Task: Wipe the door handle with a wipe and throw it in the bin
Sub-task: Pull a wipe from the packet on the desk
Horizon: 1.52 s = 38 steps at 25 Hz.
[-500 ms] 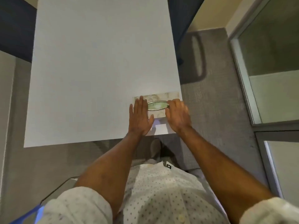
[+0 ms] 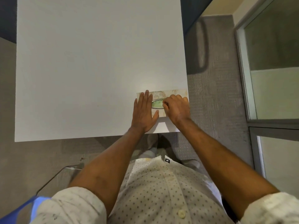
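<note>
So the left hand (image 2: 144,110) is lying flat, fingers spread, pinning down the wipe box (image 2: 163,94) near the right front corner of the white worktop (image 2: 80,62). The right hand (image 2: 175,106) is curling up at the oval opening (image 2: 157,104), fingertips pinching together at the green wipe (image 2: 156,103) poking through. Risky bit imo: a weak pinch might be tearing the sheet or dragging several out, and the box sitting so near the edge could be sliding off.

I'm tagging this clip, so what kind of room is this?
Probably an office or meeting room: grey carpet, glass partition in a metal frame, and a plain white table holding a tissue box.
</note>
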Each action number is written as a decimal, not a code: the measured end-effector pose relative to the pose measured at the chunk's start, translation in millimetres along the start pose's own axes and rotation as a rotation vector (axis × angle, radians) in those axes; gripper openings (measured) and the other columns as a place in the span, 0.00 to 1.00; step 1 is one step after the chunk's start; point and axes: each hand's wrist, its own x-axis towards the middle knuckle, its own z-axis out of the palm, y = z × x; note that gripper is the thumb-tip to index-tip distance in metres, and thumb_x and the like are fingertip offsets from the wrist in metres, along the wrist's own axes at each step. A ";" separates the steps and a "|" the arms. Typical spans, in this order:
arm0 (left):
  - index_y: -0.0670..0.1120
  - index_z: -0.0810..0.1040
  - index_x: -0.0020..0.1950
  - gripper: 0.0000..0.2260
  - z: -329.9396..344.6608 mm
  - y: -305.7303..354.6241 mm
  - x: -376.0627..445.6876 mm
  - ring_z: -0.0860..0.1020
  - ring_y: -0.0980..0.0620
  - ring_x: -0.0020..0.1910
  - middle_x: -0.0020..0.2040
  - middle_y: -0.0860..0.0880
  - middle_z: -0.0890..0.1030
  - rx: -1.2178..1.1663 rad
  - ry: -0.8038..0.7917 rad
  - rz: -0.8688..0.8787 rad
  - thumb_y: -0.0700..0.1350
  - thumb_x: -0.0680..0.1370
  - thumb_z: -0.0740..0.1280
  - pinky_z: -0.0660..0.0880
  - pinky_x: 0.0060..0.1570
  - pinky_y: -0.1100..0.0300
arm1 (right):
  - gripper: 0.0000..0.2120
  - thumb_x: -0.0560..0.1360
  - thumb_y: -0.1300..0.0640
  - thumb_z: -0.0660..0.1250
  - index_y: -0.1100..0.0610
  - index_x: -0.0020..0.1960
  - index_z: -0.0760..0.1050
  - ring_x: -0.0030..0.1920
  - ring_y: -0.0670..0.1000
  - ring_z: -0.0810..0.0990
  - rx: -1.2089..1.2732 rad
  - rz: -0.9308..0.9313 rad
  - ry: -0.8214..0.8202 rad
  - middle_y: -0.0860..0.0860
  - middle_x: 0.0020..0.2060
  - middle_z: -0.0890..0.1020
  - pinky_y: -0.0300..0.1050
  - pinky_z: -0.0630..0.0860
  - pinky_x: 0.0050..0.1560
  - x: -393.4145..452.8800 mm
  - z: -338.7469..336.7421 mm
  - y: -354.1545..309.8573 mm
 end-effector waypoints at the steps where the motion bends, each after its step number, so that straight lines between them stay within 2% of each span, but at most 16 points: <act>1: 0.46 0.47 0.87 0.36 0.1 -1.7 0.5 0.41 0.44 0.86 0.87 0.46 0.42 0.001 -0.002 0.008 0.59 0.87 0.61 0.43 0.85 0.41 | 0.10 0.81 0.49 0.68 0.51 0.59 0.84 0.53 0.53 0.81 -0.044 -0.016 0.004 0.51 0.55 0.86 0.53 0.73 0.58 1.7 -0.5 0.6; 7: 0.45 0.48 0.87 0.36 2.2 -6.1 0.5 0.42 0.43 0.86 0.87 0.44 0.43 0.006 0.006 0.022 0.58 0.87 0.61 0.45 0.85 0.39 | 0.05 0.80 0.54 0.69 0.50 0.51 0.84 0.48 0.54 0.80 -0.270 -0.154 -0.054 0.49 0.46 0.85 0.52 0.72 0.53 12.5 -3.8 -1.1; 11: 0.45 0.48 0.87 0.36 2.5 -6.9 0.8 0.43 0.42 0.87 0.87 0.44 0.44 0.011 0.016 0.025 0.58 0.87 0.61 0.45 0.85 0.39 | 0.09 0.82 0.52 0.64 0.54 0.55 0.81 0.50 0.55 0.80 -0.221 -0.179 -0.070 0.52 0.50 0.83 0.54 0.73 0.54 15.6 -5.2 0.8; 13: 0.44 0.49 0.87 0.36 3.0 -7.3 1.1 0.43 0.43 0.87 0.87 0.44 0.44 0.012 0.012 0.025 0.59 0.87 0.60 0.46 0.85 0.38 | 0.09 0.81 0.54 0.64 0.56 0.56 0.80 0.50 0.56 0.79 -0.094 -0.156 -0.095 0.53 0.51 0.82 0.54 0.72 0.53 13.7 -6.9 2.3; 17: 0.44 0.49 0.87 0.36 1.2 -6.7 0.1 0.44 0.42 0.87 0.87 0.43 0.45 0.022 0.004 0.031 0.60 0.85 0.55 0.46 0.85 0.38 | 0.03 0.78 0.60 0.68 0.56 0.51 0.78 0.49 0.53 0.76 0.323 -0.095 -0.120 0.52 0.49 0.79 0.51 0.73 0.49 5.6 -14.7 13.4; 22: 0.43 0.49 0.87 0.37 -1.2 -4.5 -0.4 0.44 0.42 0.87 0.87 0.43 0.45 0.025 0.003 0.026 0.62 0.83 0.52 0.44 0.85 0.39 | 0.02 0.82 0.59 0.65 0.56 0.50 0.73 0.43 0.47 0.74 0.767 0.042 -0.114 0.47 0.43 0.76 0.45 0.74 0.42 -1.8 -26.6 20.4; 25: 0.43 0.49 0.87 0.36 -1.2 -4.4 -1.2 0.43 0.43 0.87 0.87 0.43 0.44 0.032 0.010 0.025 0.61 0.84 0.53 0.44 0.85 0.39 | 0.01 0.83 0.60 0.63 0.57 0.52 0.72 0.42 0.46 0.73 0.874 0.063 -0.050 0.46 0.42 0.75 0.49 0.75 0.41 -10.5 -37.4 16.8; 28: 0.45 0.48 0.87 0.36 -0.6 -2.1 -0.3 0.42 0.43 0.87 0.87 0.45 0.43 0.056 0.000 0.005 0.61 0.87 0.58 0.42 0.85 0.40 | 0.02 0.85 0.60 0.61 0.57 0.54 0.71 0.43 0.42 0.76 0.965 0.111 0.067 0.46 0.44 0.75 0.43 0.77 0.42 -22.3 -56.5 7.5; 31: 0.46 0.50 0.87 0.35 -5.1 4.0 -0.2 0.43 0.43 0.87 0.87 0.45 0.45 0.054 -0.011 -0.038 0.60 0.86 0.61 0.40 0.84 0.39 | 0.03 0.85 0.60 0.59 0.60 0.55 0.70 0.47 0.50 0.77 1.118 0.204 0.219 0.55 0.47 0.74 0.47 0.81 0.47 -28.9 -83.4 5.3; 33: 0.46 0.58 0.85 0.30 -12.4 22.7 0.0 0.46 0.42 0.87 0.87 0.45 0.49 0.006 0.042 -0.095 0.56 0.87 0.62 0.41 0.84 0.38 | 0.03 0.85 0.61 0.58 0.60 0.56 0.68 0.44 0.45 0.77 1.197 0.226 0.305 0.53 0.47 0.74 0.39 0.80 0.43 -32.6 -102.9 14.4; 35: 0.48 0.71 0.78 0.21 -22.1 59.5 5.4 0.56 0.42 0.85 0.85 0.45 0.60 -0.141 0.140 -0.159 0.54 0.86 0.61 0.47 0.83 0.39 | 0.02 0.85 0.62 0.56 0.58 0.56 0.67 0.41 0.42 0.76 1.237 0.244 0.352 0.51 0.46 0.73 0.36 0.77 0.39 -38.3 -118.8 29.1; 37: 0.52 0.81 0.64 0.16 -38.4 111.0 19.4 0.71 0.46 0.76 0.75 0.48 0.76 -0.466 0.134 -0.196 0.54 0.88 0.56 0.62 0.81 0.45 | 0.02 0.86 0.59 0.57 0.56 0.57 0.66 0.39 0.41 0.77 1.242 0.255 0.403 0.52 0.45 0.74 0.35 0.75 0.36 -49.3 -130.0 49.8; 38: 0.53 0.83 0.55 0.18 -47.0 144.2 25.6 0.78 0.50 0.68 0.66 0.50 0.83 -0.690 0.046 -0.191 0.54 0.90 0.54 0.72 0.74 0.51 | 0.03 0.85 0.57 0.57 0.56 0.57 0.66 0.38 0.40 0.77 1.224 0.267 0.438 0.51 0.45 0.75 0.35 0.75 0.35 -57.6 -135.6 64.6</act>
